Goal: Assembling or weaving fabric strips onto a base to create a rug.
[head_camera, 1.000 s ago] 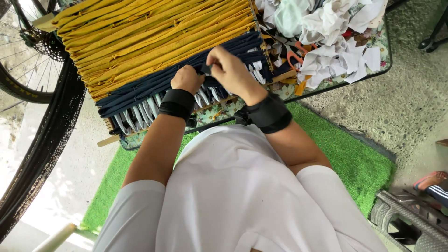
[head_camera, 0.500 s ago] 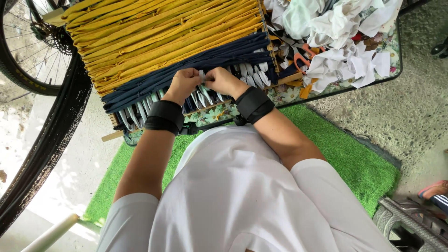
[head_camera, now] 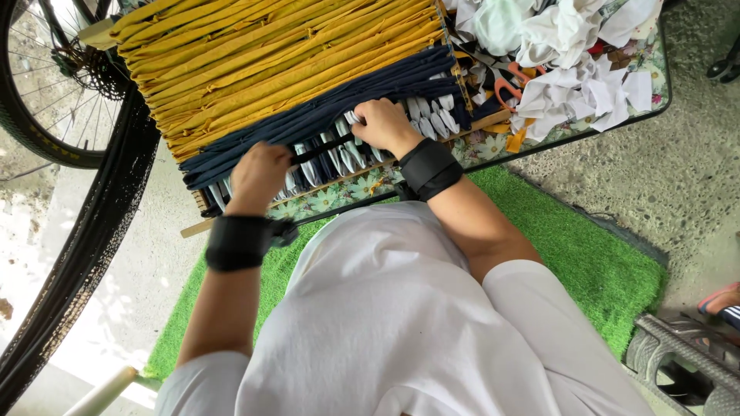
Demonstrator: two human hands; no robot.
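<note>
Both hands on the weaving frame at desk's near edge. Left hand curled shut, pinching a dark navy strip over the white strips. Right hand fingers bunched, pinching same strip further right. Yellow rows lie beyond; white scraps & orange scissors far right.

A white short-sleeved shirt and black wristbands above both hands.
</note>
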